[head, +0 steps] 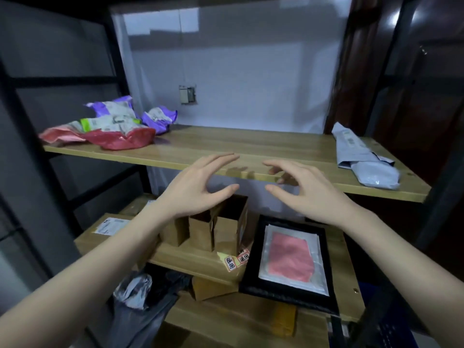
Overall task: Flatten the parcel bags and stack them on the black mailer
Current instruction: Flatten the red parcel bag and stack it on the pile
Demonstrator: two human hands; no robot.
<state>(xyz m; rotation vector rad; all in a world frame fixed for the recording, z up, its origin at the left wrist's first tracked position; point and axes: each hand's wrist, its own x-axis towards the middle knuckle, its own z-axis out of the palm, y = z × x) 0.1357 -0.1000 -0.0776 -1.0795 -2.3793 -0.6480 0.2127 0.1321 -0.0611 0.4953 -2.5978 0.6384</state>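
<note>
- Your left hand [198, 183] and right hand [305, 188] are hovering at the upper shelf [251, 146] edge, fingers loosely spread, grasping nothing.
- Crumpled parcel bags [113, 126] are lying far left, well apart from your fingers.
- The black mailer [253, 259] is lying below, on the lower shelf.

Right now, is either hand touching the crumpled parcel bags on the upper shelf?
Apart. The head view shows left hand and right hand open at mid-shelf, bare wood between them and the parcel bags.

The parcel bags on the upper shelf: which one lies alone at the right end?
The grey parcel bag; the red, pink and purple ones are heaped together at the left end.
</note>
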